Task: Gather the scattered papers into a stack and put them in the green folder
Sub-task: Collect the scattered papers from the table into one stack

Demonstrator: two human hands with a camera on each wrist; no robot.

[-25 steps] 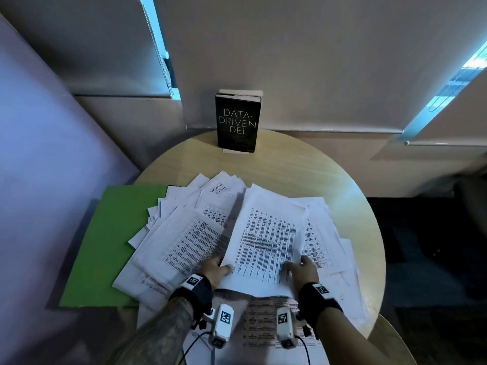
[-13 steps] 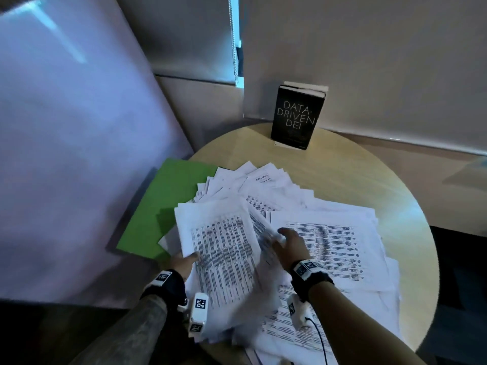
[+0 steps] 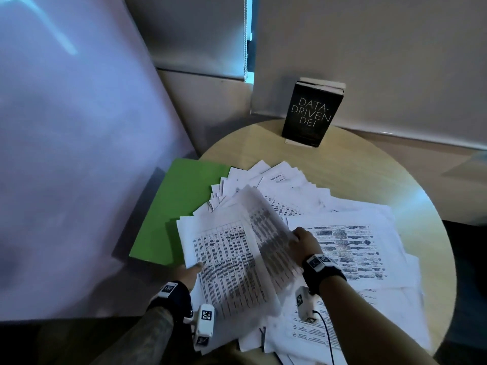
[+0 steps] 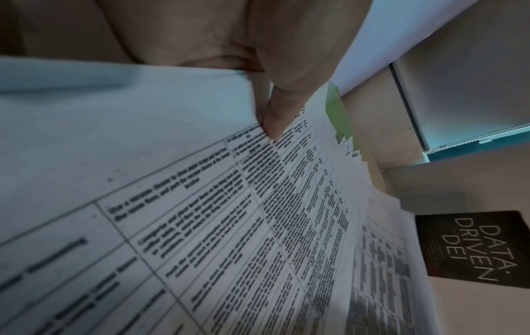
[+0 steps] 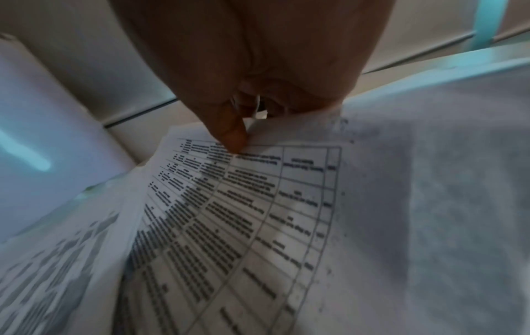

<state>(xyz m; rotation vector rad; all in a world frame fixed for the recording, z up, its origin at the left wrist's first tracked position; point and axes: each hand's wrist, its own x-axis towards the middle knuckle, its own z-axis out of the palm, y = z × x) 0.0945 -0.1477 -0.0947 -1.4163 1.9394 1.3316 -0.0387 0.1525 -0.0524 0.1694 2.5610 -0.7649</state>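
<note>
Printed white papers (image 3: 353,248) lie fanned and scattered over the round wooden table (image 3: 369,180). The green folder (image 3: 179,206) lies shut at the table's left, its right edge under the papers. My left hand (image 3: 191,271) pinches the near left corner of a gathered sheaf (image 3: 224,262), thumb (image 4: 272,127) on top of the printed sheet (image 4: 258,226). My right hand (image 3: 300,238) pinches a blurred, curling sheet (image 3: 263,227) lifted over that sheaf. In the right wrist view its thumb (image 5: 232,140) presses on the sheet's printed face (image 5: 229,226).
A black book (image 3: 312,114) stands upright at the table's far edge against the wall; it also shows in the left wrist view as the book (image 4: 473,249). A pale panel (image 3: 79,154) leans at the left beside the folder. Papers overhang the table's near edge.
My right hand has carried a sheet leftward and raised it over the sheaf that my left hand holds. The head view has swung to the left.
</note>
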